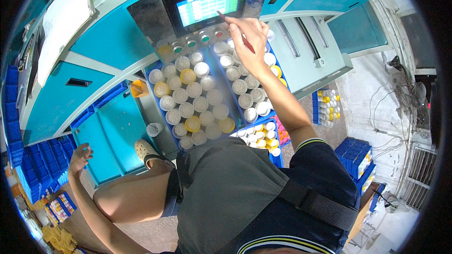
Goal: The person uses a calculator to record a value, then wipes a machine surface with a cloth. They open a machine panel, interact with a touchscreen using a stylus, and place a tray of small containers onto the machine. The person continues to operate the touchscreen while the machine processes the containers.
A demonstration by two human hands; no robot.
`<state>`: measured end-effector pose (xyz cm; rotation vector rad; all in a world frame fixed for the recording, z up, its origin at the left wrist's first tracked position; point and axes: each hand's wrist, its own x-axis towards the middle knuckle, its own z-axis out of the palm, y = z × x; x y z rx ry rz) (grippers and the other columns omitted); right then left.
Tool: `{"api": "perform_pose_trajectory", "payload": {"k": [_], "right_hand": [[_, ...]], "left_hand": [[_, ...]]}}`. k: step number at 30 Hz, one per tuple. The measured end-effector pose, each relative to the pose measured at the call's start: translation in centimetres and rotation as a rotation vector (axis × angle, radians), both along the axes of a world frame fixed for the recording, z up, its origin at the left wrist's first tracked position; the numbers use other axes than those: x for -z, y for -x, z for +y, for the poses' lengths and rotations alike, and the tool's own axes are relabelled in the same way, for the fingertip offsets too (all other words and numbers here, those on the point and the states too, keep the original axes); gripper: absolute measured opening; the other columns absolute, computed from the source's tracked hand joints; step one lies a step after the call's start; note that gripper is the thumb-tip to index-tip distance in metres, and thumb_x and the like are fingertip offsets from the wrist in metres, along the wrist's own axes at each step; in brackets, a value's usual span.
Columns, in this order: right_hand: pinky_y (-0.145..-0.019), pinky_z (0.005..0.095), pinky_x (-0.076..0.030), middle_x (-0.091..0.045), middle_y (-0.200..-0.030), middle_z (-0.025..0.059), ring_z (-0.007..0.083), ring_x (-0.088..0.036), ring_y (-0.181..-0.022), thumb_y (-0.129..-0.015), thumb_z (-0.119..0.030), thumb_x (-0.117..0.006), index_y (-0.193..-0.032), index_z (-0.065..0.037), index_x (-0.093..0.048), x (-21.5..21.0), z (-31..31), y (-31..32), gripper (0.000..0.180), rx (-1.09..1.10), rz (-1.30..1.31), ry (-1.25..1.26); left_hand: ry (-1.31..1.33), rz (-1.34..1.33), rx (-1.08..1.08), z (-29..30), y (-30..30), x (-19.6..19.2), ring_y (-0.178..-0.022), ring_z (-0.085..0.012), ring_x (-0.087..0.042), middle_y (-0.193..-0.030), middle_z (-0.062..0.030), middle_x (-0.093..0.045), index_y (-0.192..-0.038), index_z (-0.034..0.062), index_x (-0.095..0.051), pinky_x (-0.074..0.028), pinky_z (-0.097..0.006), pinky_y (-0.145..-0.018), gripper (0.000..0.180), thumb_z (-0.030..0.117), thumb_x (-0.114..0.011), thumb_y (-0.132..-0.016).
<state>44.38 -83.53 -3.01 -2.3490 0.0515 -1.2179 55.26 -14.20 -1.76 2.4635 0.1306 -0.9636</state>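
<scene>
My right hand [248, 37] pinches a slim dark red pen-like stick [247, 44]. The tip of the stick is at the lit touchscreen [207, 7] on the machine's front panel; whether it presses the glass I cannot tell. Below that wrist stand blue trays [225, 94] of round white and yellow containers [193, 90], many filled with pale granular stuff. Off to the far left, my left hand [81, 157] hangs in the air with nothing in it, fingers loosely bent and apart, near stacked blue bins [44, 167].
Push buttons [205, 36] sit under the screen. A teal cabinet door [113, 136] is at left, with a white cup [153, 129] and an orange bin [139, 88] beside it. Blue crates [354, 156] stand on the right. A crate of white and yellow caps [258, 136] lies near my lap.
</scene>
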Motion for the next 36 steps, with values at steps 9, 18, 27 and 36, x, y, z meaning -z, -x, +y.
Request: {"api": "perform_pose_trajectory", "payload": {"k": [9,18,27,36], "right_hand": [[-0.088,0.0376,-0.034,-0.071,-0.086,0.0027,0.0185,-0.063,-0.087,-0.090,-0.014,-0.072,-0.106,-0.013,-0.077,-0.2,0.9,-0.5,0.017,-0.050,-0.063,-0.010],[-0.091,0.0389,-0.034,-0.072,-0.087,0.0026,0.0179,-0.063,-0.087,-0.091,-0.016,-0.071,-0.103,-0.012,-0.076,0.7,0.4,0.4,0.014,0.017,-0.043,-0.039],[-0.091,0.0394,-0.034,-0.071,-0.087,0.0021,0.0189,-0.062,-0.087,-0.092,-0.016,-0.069,-0.105,-0.012,-0.075,0.3,-0.5,0.7,0.015,0.048,-0.050,-0.071],[-0.089,0.0380,-0.034,-0.071,-0.088,0.0019,0.0184,-0.062,-0.087,-0.091,-0.015,-0.071,-0.106,-0.013,-0.075,0.5,-0.1,0.7,0.016,0.041,-0.048,-0.070]], "left_hand": [[-0.027,-0.004,0.007,-1.0,0.0,-0.6,-0.094,-0.0246,-0.069,-0.112,-0.0179,-0.072,-0.144,0.0013,-0.052,-0.052,-0.037,-0.071,0.087,0.070,-0.064,-0.091],[-0.016,0.014,-0.011,-0.5,0.3,-0.5,-0.098,-0.0272,-0.071,-0.115,-0.0196,-0.071,-0.144,0.0008,-0.051,-0.052,-0.036,-0.068,0.088,0.069,-0.065,-0.090],[0.015,0.005,-0.011,-0.2,-0.3,-0.1,-0.095,-0.0268,-0.071,-0.114,-0.0219,-0.070,-0.145,-0.0005,-0.050,-0.052,-0.033,-0.066,0.086,0.065,-0.067,-0.092],[-0.010,0.001,-0.002,-0.6,0.1,-0.3,-0.095,-0.0278,-0.071,-0.115,-0.0229,-0.070,-0.145,-0.0033,-0.049,-0.052,-0.033,-0.064,0.087,0.065,-0.066,-0.092]]}}
